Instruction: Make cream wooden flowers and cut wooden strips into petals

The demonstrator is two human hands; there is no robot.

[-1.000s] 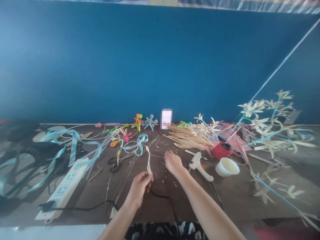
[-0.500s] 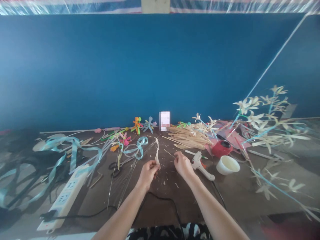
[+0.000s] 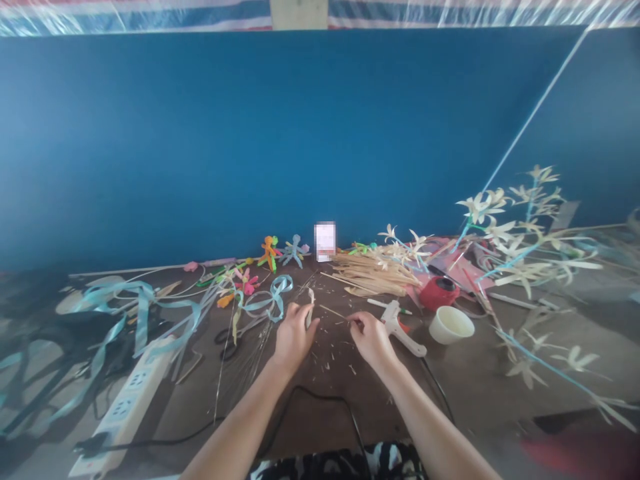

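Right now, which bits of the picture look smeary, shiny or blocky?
In the head view, the cream, narrow-petalled flowers at right look smeared; in the head view, the striped, glossy plastic sheet shows white glare streaks; in the head view, the small white upright rectangle is pixelated, while the bare right hand looks clearer.

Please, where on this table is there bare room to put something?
Between the glue gun cord and the blue flower stem, nearer than the white cup. Crowded: along the blue wall, and left around the light-blue ribbon.
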